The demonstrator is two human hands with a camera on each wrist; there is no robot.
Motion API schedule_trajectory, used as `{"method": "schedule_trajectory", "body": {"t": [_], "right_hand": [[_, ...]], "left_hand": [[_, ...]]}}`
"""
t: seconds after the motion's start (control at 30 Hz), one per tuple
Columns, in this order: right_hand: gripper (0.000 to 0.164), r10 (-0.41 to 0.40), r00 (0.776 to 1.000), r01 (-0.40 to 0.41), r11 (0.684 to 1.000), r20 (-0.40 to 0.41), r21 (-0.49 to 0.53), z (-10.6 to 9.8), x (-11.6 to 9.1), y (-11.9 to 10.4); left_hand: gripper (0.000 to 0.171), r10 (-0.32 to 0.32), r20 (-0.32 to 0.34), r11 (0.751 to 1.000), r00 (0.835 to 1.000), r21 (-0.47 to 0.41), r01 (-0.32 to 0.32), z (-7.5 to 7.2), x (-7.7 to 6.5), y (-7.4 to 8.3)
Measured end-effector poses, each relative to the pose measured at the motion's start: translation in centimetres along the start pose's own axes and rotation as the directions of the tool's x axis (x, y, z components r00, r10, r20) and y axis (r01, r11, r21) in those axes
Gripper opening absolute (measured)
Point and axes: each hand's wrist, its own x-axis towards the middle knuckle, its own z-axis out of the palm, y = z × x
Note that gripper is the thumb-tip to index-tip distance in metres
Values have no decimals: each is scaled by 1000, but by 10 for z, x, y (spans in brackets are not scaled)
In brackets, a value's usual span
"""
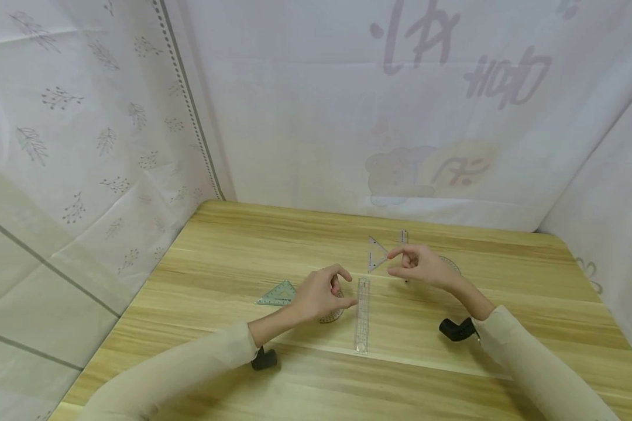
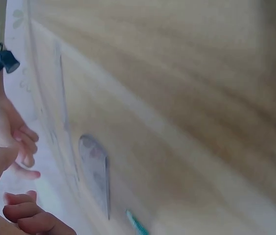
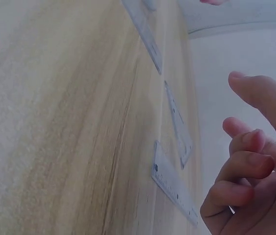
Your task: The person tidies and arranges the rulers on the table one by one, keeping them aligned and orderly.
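My left hand (image 1: 318,294) hovers over the table with thumb and forefinger apart and nothing between them. Below it lies a clear protractor (image 1: 333,316), partly hidden by the hand. A green set square (image 1: 274,297) is to its left, and a long clear ruler (image 1: 363,321) lies just right of its fingertips. The right hand (image 1: 421,266) is also raised, thumb and forefinger spread, holding nothing. Near its fingertips are a clear set square (image 1: 371,261) and a second, partly covered ruler (image 3: 174,188). Another protractor (image 1: 451,265) shows behind that hand.
A wooden table (image 1: 232,234) carries all the pieces. White printed cloth (image 1: 295,117) hangs behind it and along both sides. Black wrist devices (image 1: 457,329) stick out beneath the sleeves.
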Motion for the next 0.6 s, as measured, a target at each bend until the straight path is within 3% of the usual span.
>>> {"method": "schedule_trajectory", "body": {"t": [0.33,0.6], "right_hand": [[35,26,1000,-26,998,2,65,-3,2,1],[35,24,1000,-24,1000,9,20,-5,6,6]], "left_hand": [[45,-32,-15,999,999,29,33,-4,11,-6],[48,-54,-7,998,998,36,55,-2,18,-9]]}}
